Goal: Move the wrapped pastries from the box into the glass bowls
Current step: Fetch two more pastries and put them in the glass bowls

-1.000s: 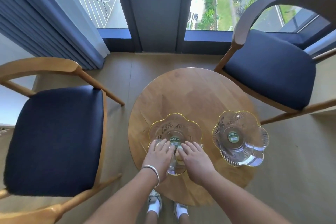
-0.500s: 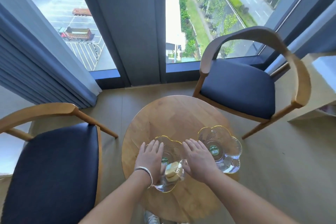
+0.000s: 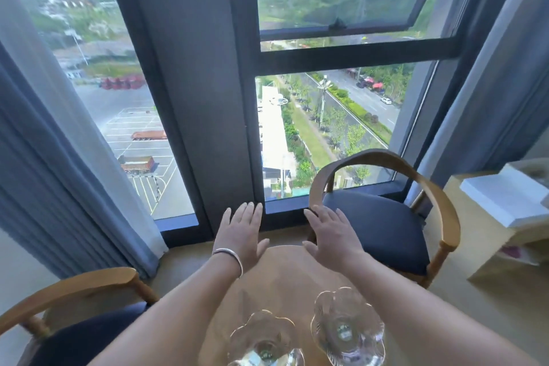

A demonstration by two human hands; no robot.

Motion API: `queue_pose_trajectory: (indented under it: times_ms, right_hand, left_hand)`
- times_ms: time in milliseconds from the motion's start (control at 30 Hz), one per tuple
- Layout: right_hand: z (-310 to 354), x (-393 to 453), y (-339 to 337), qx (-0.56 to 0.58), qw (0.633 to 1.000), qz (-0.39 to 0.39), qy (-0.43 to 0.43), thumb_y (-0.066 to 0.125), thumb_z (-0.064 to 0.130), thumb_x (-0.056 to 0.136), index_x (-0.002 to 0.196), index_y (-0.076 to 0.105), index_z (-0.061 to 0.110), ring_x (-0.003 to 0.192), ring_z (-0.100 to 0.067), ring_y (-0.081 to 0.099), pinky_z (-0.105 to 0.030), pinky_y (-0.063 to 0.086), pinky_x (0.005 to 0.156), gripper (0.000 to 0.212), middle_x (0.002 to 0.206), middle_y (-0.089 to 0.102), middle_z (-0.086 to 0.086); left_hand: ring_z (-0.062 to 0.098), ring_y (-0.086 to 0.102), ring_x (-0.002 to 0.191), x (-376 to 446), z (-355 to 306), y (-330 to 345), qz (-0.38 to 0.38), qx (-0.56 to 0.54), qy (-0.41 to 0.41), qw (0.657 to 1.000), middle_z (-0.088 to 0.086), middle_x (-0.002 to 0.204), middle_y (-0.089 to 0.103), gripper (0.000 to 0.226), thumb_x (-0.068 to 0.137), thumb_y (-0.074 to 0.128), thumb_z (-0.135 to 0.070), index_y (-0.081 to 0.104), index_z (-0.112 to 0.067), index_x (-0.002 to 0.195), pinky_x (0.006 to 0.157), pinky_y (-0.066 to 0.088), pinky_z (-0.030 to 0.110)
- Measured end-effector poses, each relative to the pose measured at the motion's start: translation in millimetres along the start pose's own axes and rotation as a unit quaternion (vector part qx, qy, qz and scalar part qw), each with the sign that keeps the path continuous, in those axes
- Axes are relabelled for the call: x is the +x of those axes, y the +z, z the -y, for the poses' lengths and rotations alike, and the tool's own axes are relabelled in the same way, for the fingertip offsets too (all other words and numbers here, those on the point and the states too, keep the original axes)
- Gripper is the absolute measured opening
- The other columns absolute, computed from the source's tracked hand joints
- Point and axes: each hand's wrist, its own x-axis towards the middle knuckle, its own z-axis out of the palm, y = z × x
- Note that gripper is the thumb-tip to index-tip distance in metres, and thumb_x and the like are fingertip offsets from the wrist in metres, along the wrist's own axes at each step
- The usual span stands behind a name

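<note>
Your left hand (image 3: 242,233) and right hand (image 3: 331,232) are both spread flat and empty, raised over the far edge of the round desk (image 3: 285,279), so you look to be between pastries. The next move calls for a reach to the white box (image 3: 502,202) at about three o'clock, on a low shelf. The left glass bowl (image 3: 264,342) at six o'clock shows something pale inside, cut off by the frame; the right glass bowl (image 3: 347,325) looks empty.
</note>
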Motion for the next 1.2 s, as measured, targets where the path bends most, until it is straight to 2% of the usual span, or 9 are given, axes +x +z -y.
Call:
queue_pose_trajectory:
  times_ms: [167, 367, 600, 733, 900, 1067, 1200]
  right_hand:
    - [-10, -5, -32, -0.014, 0.999, -0.031, 0.017, 0.052, 0.05, 0.092, 0.15, 0.024, 0.025, 0.147, -0.025, 0.017, -0.046, 0.008, 0.121, 0.069, 0.159, 0.025, -0.005]
    - [-46, -47, -53, -0.043, 0.992, -0.063, 0.098, 0.055, 0.049, 0.091, 0.149, 0.025, 0.027, 0.146, -0.023, 0.02, -0.047, 0.01, 0.119, 0.069, 0.157, 0.028, -0.002]
    - [-109, -134, -84, -0.09, 0.964, -0.056, 0.245, 0.052, 0.052, 0.092, 0.151, 0.022, 0.025, 0.147, -0.024, 0.018, -0.048, 0.01, 0.119, 0.072, 0.159, 0.024, -0.005]
    - [-146, -197, -96, -0.106, 0.937, -0.05, 0.328, 0.051, 0.05, 0.092, 0.151, 0.023, 0.025, 0.146, -0.024, 0.02, -0.048, 0.011, 0.12, 0.07, 0.158, 0.025, -0.007]
    - [-188, -279, -98, -0.109, 0.898, -0.023, 0.426, 0.049, 0.052, 0.092, 0.153, 0.019, 0.024, 0.147, -0.02, 0.013, -0.044, 0.004, 0.119, 0.074, 0.16, 0.019, -0.007]
    - [-217, -348, -96, -0.105, 0.871, -0.021, 0.479, 0.051, 0.052, 0.09, 0.153, 0.021, 0.023, 0.146, -0.02, 0.016, -0.044, 0.007, 0.118, 0.075, 0.159, 0.021, -0.008]
    - [-237, -372, -99, -0.102, 0.865, -0.025, 0.49, 0.051, 0.052, 0.091, 0.153, 0.021, 0.022, 0.146, -0.021, 0.017, -0.045, 0.009, 0.118, 0.074, 0.159, 0.022, -0.009]
  left_hand:
    - [0.02, 0.004, 0.148, 10, -20, -22, -0.033, -0.013, 0.025, 0.999, 0.003, 0.162, 0.009, 0.079, 0.094, 0.032, -0.058, -0.003, -0.018, 0.153, 0.119, 0.005, 0.047]
    - [0.021, 0.003, 0.148, 36, -71, -40, -0.06, -0.021, 0.102, 0.993, 0.003, 0.162, 0.006, 0.08, 0.094, 0.029, -0.06, -0.006, -0.018, 0.152, 0.119, 0.004, 0.048]
    - [0.023, 0.003, 0.148, 52, -179, -56, -0.088, -0.072, 0.234, 0.966, 0.004, 0.162, 0.007, 0.082, 0.093, 0.035, -0.06, -0.003, -0.018, 0.152, 0.118, 0.001, 0.046]
    - [0.025, 0.007, 0.148, 49, -249, -61, -0.105, -0.074, 0.317, 0.939, 0.004, 0.161, 0.012, 0.079, 0.094, 0.035, -0.059, 0.002, -0.018, 0.153, 0.12, 0.006, 0.048]
    - [0.024, 0.006, 0.148, 36, -334, -66, -0.101, -0.084, 0.384, 0.914, 0.003, 0.161, 0.012, 0.079, 0.094, 0.034, -0.06, 0.002, -0.018, 0.153, 0.119, 0.008, 0.048]
    - [0.022, 0.006, 0.148, 16, -403, -67, -0.087, -0.1, 0.433, 0.892, 0.003, 0.161, 0.011, 0.081, 0.093, 0.036, -0.059, -0.002, -0.019, 0.153, 0.118, 0.007, 0.046]
    - [0.022, 0.007, 0.148, 9, -440, -71, -0.085, -0.1, 0.45, 0.883, 0.003, 0.161, 0.013, 0.081, 0.093, 0.037, -0.059, 0.001, -0.018, 0.153, 0.119, 0.01, 0.048]
